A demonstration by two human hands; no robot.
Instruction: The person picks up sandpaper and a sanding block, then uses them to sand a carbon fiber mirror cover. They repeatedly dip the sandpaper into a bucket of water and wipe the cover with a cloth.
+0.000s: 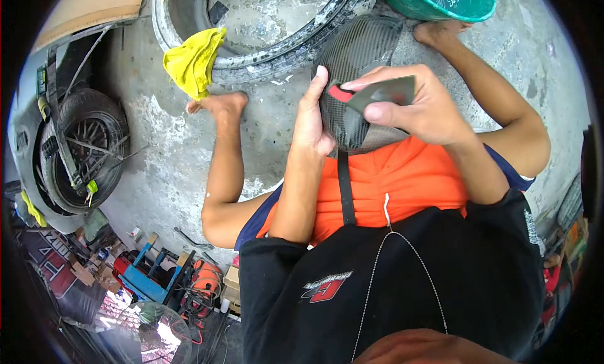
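Observation:
A dark, curved carbon-fibre piece (362,46) with a glossy weave lies tilted over my lap, between my legs. My left hand (309,115) grips its left edge, thumb up along the side and the other fingers hidden behind it. In my right hand (434,109) is a bent, grey-green sheet of sandpaper (393,90), pinched between thumb and fingers over the face of the piece. A small red and black pad (340,92) shows at the sheet's left end, under my fingertips.
A large tyre (264,70) lies flat ahead, with a yellow cloth (195,59) draped over its rim. At the upper right stands a green tub (412,4) of water. To the left are a mounted wheel (94,119), a blue metal stand (141,282) and a fan (154,332).

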